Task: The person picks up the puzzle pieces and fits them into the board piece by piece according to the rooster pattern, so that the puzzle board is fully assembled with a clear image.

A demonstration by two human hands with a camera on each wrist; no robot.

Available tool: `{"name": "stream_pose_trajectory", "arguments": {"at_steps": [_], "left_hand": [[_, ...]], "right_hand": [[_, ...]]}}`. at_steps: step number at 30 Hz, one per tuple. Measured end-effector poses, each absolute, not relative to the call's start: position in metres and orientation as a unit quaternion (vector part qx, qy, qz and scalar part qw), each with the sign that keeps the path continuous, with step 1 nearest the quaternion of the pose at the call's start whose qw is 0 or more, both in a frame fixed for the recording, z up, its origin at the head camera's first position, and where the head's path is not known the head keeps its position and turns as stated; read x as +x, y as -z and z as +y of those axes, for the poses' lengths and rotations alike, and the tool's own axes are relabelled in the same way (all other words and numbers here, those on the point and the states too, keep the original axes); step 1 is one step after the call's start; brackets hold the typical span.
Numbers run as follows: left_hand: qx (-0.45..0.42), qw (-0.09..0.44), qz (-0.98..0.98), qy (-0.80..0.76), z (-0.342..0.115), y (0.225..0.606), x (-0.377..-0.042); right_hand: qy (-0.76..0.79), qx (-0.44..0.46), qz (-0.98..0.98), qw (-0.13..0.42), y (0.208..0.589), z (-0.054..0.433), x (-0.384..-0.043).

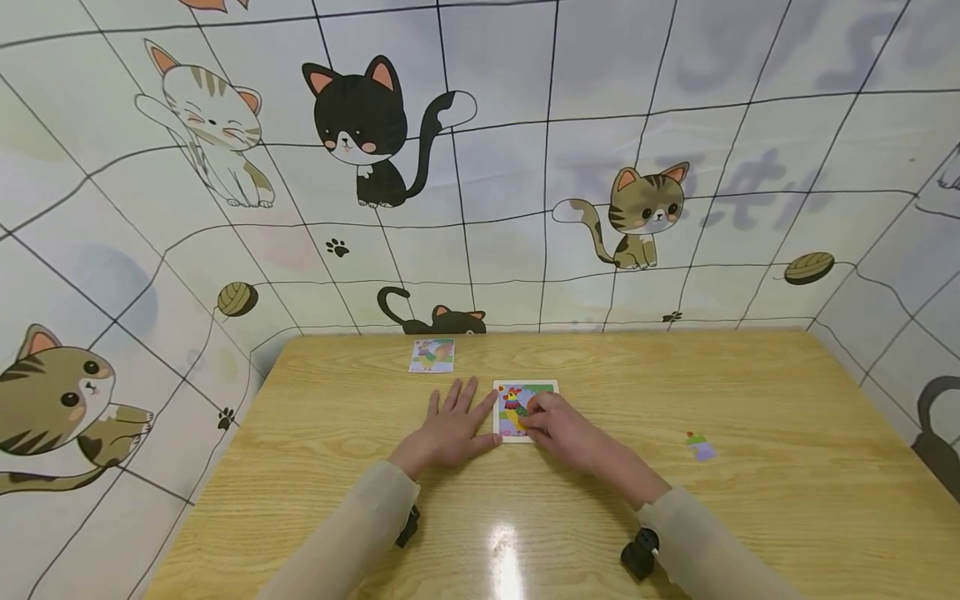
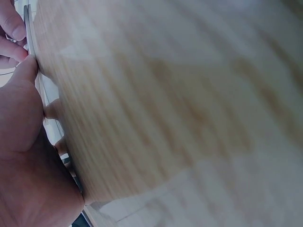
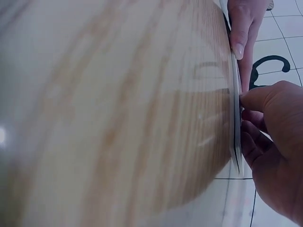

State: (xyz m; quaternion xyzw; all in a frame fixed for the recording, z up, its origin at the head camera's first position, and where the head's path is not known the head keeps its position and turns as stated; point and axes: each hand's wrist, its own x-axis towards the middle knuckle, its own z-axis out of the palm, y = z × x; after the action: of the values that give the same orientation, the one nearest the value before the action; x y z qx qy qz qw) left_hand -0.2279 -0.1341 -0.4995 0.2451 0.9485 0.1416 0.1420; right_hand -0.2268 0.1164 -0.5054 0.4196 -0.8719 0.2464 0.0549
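A small square jigsaw puzzle [image 1: 513, 427] with a white frame and a rooster picture lies on the table in the head view. My left hand [image 1: 452, 429] rests flat to its left with fingers spread, thumb and forefinger at the frame's left edge. My right hand [image 1: 566, 429] covers the right part of the picture, its thumb and bent fingers pinching a puzzle piece at the picture's surface; most of that piece is hidden. The right wrist view shows the right thumb [image 3: 258, 98] and fingertips against the puzzle's thin board [image 3: 235, 113].
One loose green and lilac puzzle piece [image 1: 701, 447] lies on the table to the right. A square picture card [image 1: 432, 356] with a similar rooster lies near the back edge. Behind the wooden table [image 1: 337, 417] hangs a cat-patterned wall cover [image 1: 510, 208].
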Motion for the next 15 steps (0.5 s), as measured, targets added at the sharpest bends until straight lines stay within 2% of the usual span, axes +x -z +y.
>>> {"name": "stream_pose_trajectory", "arguments": {"at_steps": [9, 15], "left_hand": [[0.24, 0.148, 0.95, -0.134, -0.133, 0.496, -0.227], [0.243, 0.145, 0.95, -0.135, -0.133, 0.496, -0.225]], "right_hand": [[-0.327, 0.341, -0.88, -0.054, 0.493, 0.127, -0.224], [-0.365, 0.268, -0.889, -0.063, 0.485, 0.161, -0.225]]}}
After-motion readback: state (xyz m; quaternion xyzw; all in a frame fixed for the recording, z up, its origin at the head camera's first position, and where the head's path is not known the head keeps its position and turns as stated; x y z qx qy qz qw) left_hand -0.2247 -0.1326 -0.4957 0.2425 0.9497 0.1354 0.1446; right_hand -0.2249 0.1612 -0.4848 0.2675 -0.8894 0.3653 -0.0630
